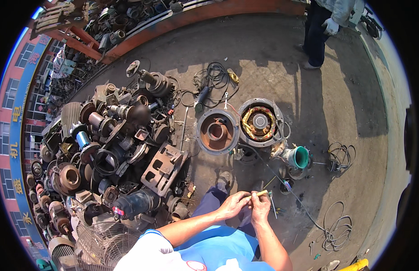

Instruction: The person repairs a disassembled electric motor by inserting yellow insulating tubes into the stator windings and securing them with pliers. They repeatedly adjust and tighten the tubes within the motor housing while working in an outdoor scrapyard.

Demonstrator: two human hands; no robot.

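Note:
Above my lap, my left hand point(233, 205) and my right hand point(260, 207) meet around a thin, pale yellow strip point(262, 193). Its far end sticks out past the fingers of my right hand; my left fingertips pinch the other end. I cannot tell what the strip is made of. Ahead on the ground, an open motor stator point(244, 117) shows yellow windings around a central shaft. Close to its left sits a round, flanged metal housing point(201, 145), rusty inside. A green-mouthed metal part point(301, 157) lies beyond my right hand.
A heap of motor parts point(104, 128) rises on the left, with a wire fan guard point(104, 245) near me. An angle grinder point(202, 98) and a spanner point(226, 100) lie ahead. Cable coils point(338, 233) lie at right. A gloved person point(319, 34) stands far right.

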